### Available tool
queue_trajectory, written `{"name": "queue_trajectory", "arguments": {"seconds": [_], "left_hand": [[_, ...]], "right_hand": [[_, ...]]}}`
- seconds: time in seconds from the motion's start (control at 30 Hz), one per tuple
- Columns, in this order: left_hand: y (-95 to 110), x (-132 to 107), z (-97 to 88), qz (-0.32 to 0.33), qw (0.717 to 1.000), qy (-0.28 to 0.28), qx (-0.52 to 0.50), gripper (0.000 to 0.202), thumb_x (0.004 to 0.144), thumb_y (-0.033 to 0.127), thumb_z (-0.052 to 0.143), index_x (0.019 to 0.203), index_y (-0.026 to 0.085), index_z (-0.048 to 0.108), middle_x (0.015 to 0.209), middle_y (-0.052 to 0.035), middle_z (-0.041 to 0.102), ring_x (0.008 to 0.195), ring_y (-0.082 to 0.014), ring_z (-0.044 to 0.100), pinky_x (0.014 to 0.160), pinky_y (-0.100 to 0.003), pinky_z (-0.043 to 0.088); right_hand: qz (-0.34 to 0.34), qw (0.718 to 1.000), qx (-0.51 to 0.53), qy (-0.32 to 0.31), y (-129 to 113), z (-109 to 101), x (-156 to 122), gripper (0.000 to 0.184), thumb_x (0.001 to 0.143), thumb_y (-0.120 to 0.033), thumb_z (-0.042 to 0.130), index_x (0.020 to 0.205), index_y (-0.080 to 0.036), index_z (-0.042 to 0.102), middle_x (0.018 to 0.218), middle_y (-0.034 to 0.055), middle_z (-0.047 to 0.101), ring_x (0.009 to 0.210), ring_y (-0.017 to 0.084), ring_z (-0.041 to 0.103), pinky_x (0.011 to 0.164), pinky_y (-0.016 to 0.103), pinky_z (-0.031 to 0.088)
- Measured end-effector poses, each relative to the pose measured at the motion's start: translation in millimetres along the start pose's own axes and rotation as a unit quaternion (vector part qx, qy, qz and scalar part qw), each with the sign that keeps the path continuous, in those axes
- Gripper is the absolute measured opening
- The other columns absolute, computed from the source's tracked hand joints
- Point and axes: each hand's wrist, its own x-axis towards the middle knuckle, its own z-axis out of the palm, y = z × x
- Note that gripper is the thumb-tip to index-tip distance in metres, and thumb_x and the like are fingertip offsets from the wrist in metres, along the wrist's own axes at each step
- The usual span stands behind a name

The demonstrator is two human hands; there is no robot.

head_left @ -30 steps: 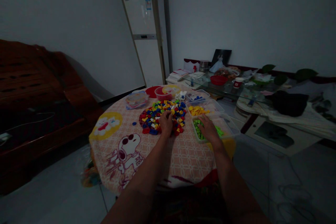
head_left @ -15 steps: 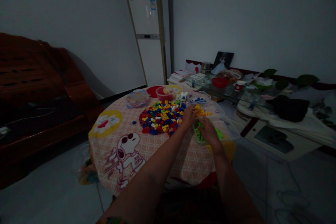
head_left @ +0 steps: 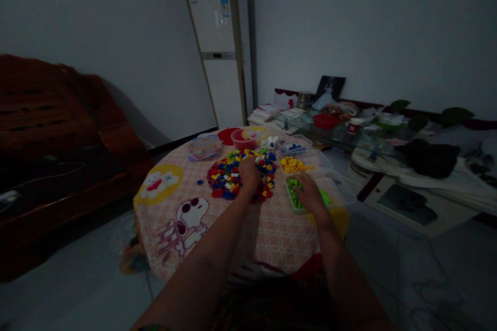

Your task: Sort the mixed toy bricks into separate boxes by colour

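A heap of mixed toy building blocks [head_left: 233, 168] in red, blue, yellow, white and green lies mid-table. My left hand [head_left: 249, 175] reaches into it, fingers bunched and pointing down; what they hold, if anything, is hidden. My right hand [head_left: 309, 194] rests at a clear plastic box of green blocks [head_left: 295, 194], its fingers stretched over the box and apart. Behind that box, yellow blocks [head_left: 294, 164] lie in a clear tray [head_left: 324, 160]. Farther back stands a clear box [head_left: 308, 141] with several blue blocks, beside a small group of white blocks [head_left: 268, 142].
A pink-red plastic bowl [head_left: 244, 139] and a lidded clear container [head_left: 204, 146] stand at the table's far side. One blue block [head_left: 200, 182] lies alone on the patterned tablecloth [head_left: 267, 238]. A cluttered glass side table [head_left: 303, 123] is at the right, a wooden bench [head_left: 116, 134] at the left.
My left hand has moved left from the yellow blocks' tray to the mixed heap, uncovering the yellow blocks. My right hand has stayed at the green blocks' box.
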Motion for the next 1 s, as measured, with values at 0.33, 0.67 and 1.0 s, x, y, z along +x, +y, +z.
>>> {"name": "queue_trajectory", "arguments": {"seconds": [0.33, 0.67, 1.0], "left_hand": [[-37, -5, -10.7, -0.025, 0.999, -0.016, 0.04, 0.039, 0.095, 0.013, 0.049, 0.118, 0.019, 0.079, 0.121, -0.0134, 0.076, 0.114, -0.0297, 0.066, 0.1, -0.04, 0.048], [-33, -3, -3.2, -0.023, 0.993, 0.059, -0.095, 0.033, 0.09, 0.01, 0.054, 0.112, 0.018, 0.078, 0.116, -0.0122, 0.077, 0.11, -0.0262, 0.07, 0.103, -0.04, 0.051], [36, -2, 13.9, 0.033, 0.975, -0.044, -0.216, 0.032, 0.084, 0.004, 0.062, 0.103, 0.019, 0.081, 0.11, -0.0075, 0.08, 0.103, -0.0225, 0.074, 0.101, -0.038, 0.056]], "right_hand": [[0.03, 0.999, 0.037, -0.005, 2, 3, 2, 0.049, 0.088, -0.014, 0.054, 0.135, -0.023, 0.065, 0.155, 0.0113, 0.055, 0.147, 0.029, 0.046, 0.123, 0.045, 0.036], [0.032, 0.998, 0.053, 0.006, 6, 5, 3, 0.047, 0.092, -0.018, 0.055, 0.138, -0.022, 0.066, 0.157, 0.0122, 0.054, 0.149, 0.03, 0.046, 0.124, 0.049, 0.037], [0.038, 0.998, 0.058, 0.008, 7, 7, 5, 0.046, 0.093, -0.018, 0.056, 0.137, -0.02, 0.067, 0.16, 0.0135, 0.051, 0.147, 0.03, 0.049, 0.123, 0.049, 0.039]]}}
